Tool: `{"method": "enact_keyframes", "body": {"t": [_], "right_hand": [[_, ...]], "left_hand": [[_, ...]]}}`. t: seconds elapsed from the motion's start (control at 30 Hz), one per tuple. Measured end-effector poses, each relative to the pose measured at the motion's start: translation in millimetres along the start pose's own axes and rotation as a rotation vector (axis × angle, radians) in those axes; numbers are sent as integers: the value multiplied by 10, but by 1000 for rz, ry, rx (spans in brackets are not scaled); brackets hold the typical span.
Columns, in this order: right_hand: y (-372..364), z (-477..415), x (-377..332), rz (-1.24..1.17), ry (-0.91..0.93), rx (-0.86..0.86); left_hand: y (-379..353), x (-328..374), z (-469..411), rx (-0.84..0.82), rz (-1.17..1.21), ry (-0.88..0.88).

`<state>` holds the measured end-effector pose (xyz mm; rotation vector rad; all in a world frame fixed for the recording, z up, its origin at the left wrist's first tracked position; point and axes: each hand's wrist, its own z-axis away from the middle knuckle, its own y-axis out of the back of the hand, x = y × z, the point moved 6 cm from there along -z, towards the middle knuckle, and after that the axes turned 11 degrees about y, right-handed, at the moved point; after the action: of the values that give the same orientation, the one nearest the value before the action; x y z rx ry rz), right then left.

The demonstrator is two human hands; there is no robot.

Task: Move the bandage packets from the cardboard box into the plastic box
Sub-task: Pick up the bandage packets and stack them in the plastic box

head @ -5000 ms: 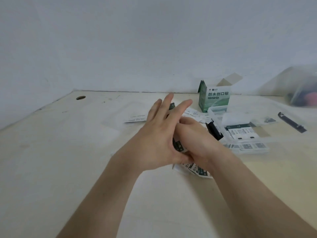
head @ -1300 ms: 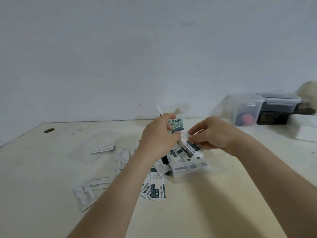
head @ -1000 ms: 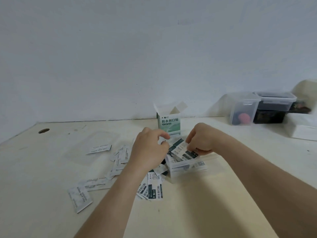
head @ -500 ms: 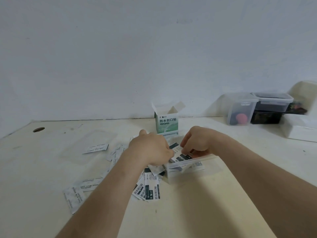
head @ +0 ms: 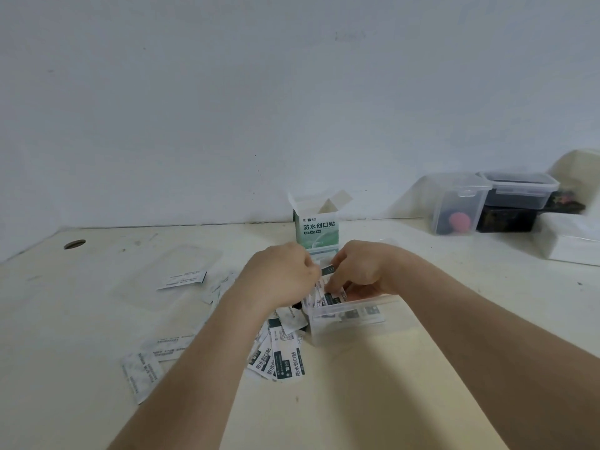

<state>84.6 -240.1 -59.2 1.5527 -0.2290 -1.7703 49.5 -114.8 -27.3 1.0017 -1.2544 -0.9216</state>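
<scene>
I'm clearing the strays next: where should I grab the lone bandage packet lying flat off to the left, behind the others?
I'd take the bandage packet by its dark right end, the end nearest the left hand. It lies flat with its long side running left to right. So come from above on the right, press fingers onto that short edge to tip it up, then pinch.

Bare left grip (head: 280, 277), bare right grip (head: 363, 270), both forearms (head: 207, 352) uncovered

The bandage packets (head: 328, 298), held above the plastic box (head: 352, 329) a second ago, are now lowered into it. The left hand (head: 282, 277) and right hand (head: 360, 271) are brought down to its rim.
</scene>
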Motion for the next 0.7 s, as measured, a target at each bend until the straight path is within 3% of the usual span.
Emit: {"method": "enact_keyframes", "body": {"t": [0.07,0.27,0.57,0.7], "right_hand": [[-15,-10,-17,-4,6,5],[-68,-39,-139,51,73,63],[-64,-35,-194,443,140,213],[-31,-6,-239,488,194,226]], "left_hand": [[71,-62,47,34,160,19],[-31,-195,93,-91,601,94],[-58,-232,80,-87,667,112],[-64,-242,81,-88,687,109]]}}
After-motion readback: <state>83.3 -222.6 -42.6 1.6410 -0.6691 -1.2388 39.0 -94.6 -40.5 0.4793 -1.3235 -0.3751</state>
